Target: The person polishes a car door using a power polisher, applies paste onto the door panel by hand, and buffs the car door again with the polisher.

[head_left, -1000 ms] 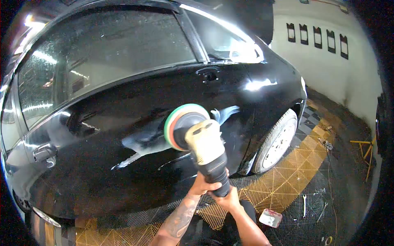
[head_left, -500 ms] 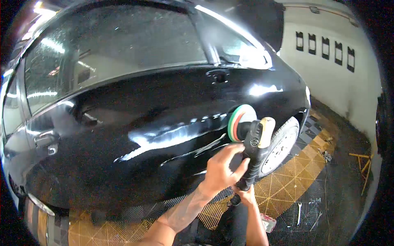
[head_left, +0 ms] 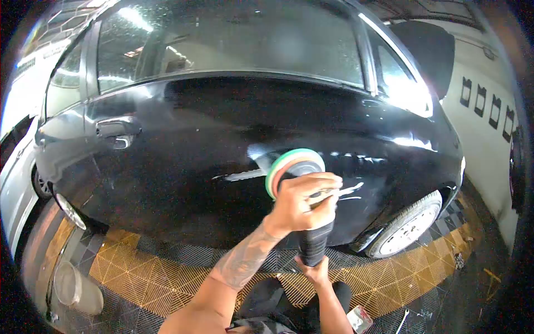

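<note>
The polisher [head_left: 316, 242] has a round pad [head_left: 297, 158], green, white and orange at its edge, that lies against the black car door [head_left: 183, 167]. My left hand [head_left: 306, 203] is closed over the polisher's head, just behind the pad. Lower down, my right hand [head_left: 315, 271] wraps around the rear end of the black body. Pale smears of polish [head_left: 245, 175] lie on the door left of the pad, and thinner streaks show to its right. The head of the polisher is partly hidden by my left hand.
The car's wheel [head_left: 409, 228] stands at right and a door handle [head_left: 119, 131] is at left. A bucket [head_left: 80, 289] sits on the tiled floor [head_left: 167, 278]. A small packet [head_left: 359, 319] and a wrench [head_left: 402, 321] lie near my right arm.
Both hands have moved the polisher leftward along the door, onto the pale polish smear, much of which no longer shows. The view has shifted left, bringing the bucket into sight.
</note>
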{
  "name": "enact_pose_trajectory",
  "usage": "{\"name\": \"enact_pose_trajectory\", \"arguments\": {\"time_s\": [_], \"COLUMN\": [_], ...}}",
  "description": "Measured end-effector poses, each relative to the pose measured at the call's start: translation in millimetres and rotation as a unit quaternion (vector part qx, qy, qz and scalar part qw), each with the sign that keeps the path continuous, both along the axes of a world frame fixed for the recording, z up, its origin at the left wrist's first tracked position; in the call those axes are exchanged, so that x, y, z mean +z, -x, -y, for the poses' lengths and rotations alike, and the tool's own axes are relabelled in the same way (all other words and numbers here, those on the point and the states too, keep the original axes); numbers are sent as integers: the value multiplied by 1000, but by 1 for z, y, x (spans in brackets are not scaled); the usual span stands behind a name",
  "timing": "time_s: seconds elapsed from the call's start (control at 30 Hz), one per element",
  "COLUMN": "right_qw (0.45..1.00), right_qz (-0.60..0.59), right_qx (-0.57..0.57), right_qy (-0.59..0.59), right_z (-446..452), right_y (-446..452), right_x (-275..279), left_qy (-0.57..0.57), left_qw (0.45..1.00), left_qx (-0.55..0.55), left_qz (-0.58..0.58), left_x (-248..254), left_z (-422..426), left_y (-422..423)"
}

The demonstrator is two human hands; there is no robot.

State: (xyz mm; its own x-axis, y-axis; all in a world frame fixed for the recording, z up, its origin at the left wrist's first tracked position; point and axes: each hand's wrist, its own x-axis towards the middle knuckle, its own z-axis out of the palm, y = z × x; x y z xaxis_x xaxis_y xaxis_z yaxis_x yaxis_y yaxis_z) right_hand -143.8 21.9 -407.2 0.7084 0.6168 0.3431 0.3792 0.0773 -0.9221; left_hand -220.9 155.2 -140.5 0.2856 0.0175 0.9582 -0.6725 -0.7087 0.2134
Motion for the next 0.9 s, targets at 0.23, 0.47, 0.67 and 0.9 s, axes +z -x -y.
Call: {"name": "enact_pose_trajectory", "arguments": {"time_s": [0.23,0.47,0.67,0.9], "right_qw": [976,953,964,980], "right_qz": [217,279,241,151], "right_qx": [10,-11,-58,-89], "right_qy": [20,115,100,96], "right_z": [-63,-79,-50,-6], "right_y": [36,86,76,38], "right_x": [20,102,93,86], "left_qy": [77,129,133,117], "left_qw": [982,975,985,992], "left_qx": [147,3,-2,-16], "left_qz": [86,180,108,50], "left_x": [-30,-4,8,15], "left_z": [-99,-168,-131,-81], "left_y": [119,169,132,63]}}
